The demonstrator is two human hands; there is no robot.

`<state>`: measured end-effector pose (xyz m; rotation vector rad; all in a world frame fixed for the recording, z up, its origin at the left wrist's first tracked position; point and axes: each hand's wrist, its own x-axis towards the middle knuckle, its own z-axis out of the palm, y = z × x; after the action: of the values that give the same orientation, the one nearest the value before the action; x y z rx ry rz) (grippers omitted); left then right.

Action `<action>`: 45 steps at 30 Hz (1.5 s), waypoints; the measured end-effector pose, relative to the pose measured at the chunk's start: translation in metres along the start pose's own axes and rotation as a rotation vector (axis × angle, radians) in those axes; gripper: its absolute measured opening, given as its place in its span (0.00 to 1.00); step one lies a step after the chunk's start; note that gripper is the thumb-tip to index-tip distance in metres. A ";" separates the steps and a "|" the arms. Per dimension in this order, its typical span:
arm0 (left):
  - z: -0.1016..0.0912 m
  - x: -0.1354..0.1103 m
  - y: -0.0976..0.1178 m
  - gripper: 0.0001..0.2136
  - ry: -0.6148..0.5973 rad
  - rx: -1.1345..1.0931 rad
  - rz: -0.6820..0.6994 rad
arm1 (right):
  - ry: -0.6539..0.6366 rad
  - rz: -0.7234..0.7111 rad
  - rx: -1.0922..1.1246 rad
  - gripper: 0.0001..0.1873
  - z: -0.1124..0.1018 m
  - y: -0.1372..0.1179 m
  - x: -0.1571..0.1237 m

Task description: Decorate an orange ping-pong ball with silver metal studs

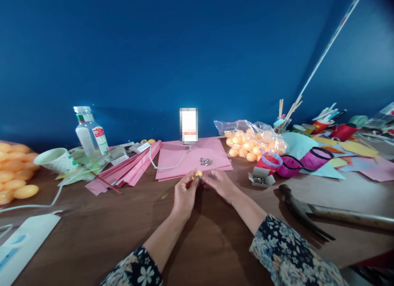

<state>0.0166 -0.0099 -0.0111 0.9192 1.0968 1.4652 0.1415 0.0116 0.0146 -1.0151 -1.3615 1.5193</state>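
Left hand (184, 191): fingers and thumb pinched on a small orange ball (199, 174). Ball sits at the fingertips, between the two hands, over the bench (129, 224), just nearer than the pink sheets (172, 152). Small dark or silvery bit shows at the ball's near side; too small to tell what.

Right hand (223, 184): fingers curled in, tips just beside the ball, right of it. Can't tell if they touch it or grip anything; fingertips partly hidden.

Small metal pieces (206, 161) lie loose on the pink sheets, just beyond the hands. To the right: small open box (262, 184) with more metal bits inside, hammer (303, 208) lying on the bench nearer the person. Clear bag (254, 143) of similar orange balls beyond the right hand; another heap of orange balls (15, 171) far left.
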 end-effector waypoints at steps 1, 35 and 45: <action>0.000 0.000 0.000 0.20 0.000 -0.001 0.008 | -0.002 0.000 0.005 0.18 0.000 0.000 0.000; -0.002 0.000 -0.006 0.20 0.005 0.005 0.041 | 0.071 0.017 0.041 0.16 0.004 -0.001 0.001; -0.002 0.000 -0.006 0.20 -0.008 0.004 0.041 | 0.106 0.022 0.076 0.15 0.002 0.006 0.004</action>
<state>0.0160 -0.0101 -0.0175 0.9550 1.0807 1.4923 0.1375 0.0144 0.0083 -1.0511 -1.2140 1.4997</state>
